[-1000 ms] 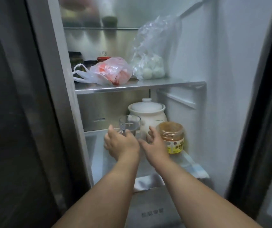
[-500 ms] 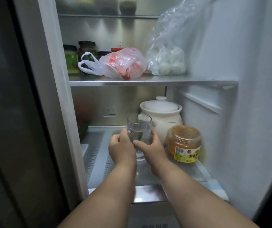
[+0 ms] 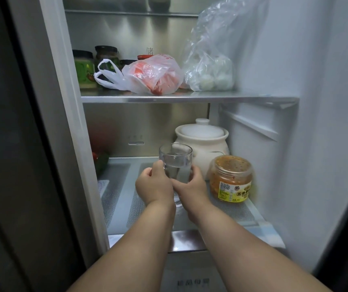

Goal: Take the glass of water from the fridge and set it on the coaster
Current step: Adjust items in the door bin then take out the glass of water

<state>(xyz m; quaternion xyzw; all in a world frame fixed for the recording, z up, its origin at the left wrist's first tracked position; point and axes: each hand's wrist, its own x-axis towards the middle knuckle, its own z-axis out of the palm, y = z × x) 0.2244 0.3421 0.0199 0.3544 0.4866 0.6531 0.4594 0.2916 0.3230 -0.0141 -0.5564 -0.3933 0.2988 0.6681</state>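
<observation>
From the head camera I am looking into the open fridge (image 3: 295,60), and I am holding the glass of water (image 3: 176,163) over the lower shelf (image 3: 221,209), in front of the white lidded crock (image 3: 202,142). I am wrapping my left hand (image 3: 155,186) round the left side, thumb up by what looks like a handle, and I am pressing my right hand (image 3: 192,186) against the right wall, fingers curled round it. I am using both hands, I judge, because a chilled glass is slippery and the water is sitting fairly high. Whether the base is touching the shelf mat I cannot tell, since my hands are covering it.

I am keeping the glass upright and clear of the orange-lidded jar (image 3: 231,180) just to its right; a careless sweep could knock it. The upper shelf (image 3: 190,99) is carrying a red-and-white bag (image 3: 154,75), a clear bag of pale round things (image 3: 211,74) and dark-lidded jars (image 3: 83,68), so I am staying low. No coaster is showing here.
</observation>
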